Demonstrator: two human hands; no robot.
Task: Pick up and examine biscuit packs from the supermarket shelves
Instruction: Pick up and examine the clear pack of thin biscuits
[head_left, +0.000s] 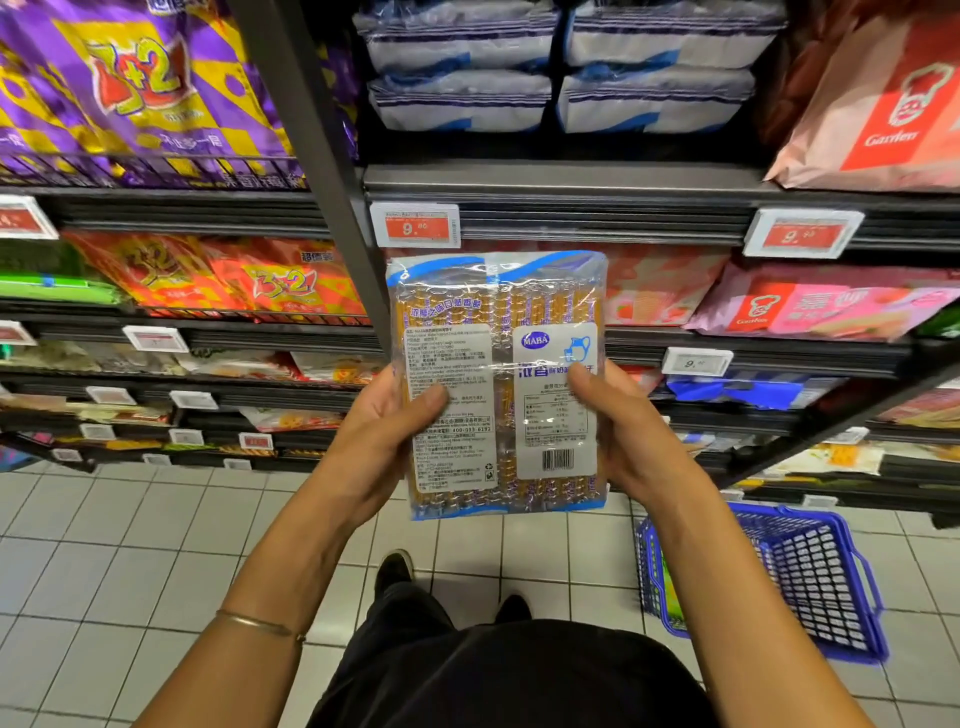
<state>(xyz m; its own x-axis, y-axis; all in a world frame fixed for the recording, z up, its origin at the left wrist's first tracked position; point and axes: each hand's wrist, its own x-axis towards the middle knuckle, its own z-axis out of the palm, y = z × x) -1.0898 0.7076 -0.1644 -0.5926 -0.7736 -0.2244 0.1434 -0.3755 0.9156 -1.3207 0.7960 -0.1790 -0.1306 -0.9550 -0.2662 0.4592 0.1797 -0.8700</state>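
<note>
the biscuit pack (498, 384) is standing upright between the left hand (384, 431) and the right hand (623, 431), in front of the shelves (597, 218). the basket (810, 577) is sitting on the floor (104, 545) to the right, and stacked packs (561, 67) are lying on the shelf above.

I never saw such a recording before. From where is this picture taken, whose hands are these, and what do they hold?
No machine is here. A person wears a camera on the head; it looks forward and down, so the arms at the bottom are the person's own. The left hand and the right hand grip a clear biscuit pack by its sides, label side facing the camera. Behind stand supermarket shelves with more packs and price tags. A blue basket sits on the tiled floor, at the right.
</note>
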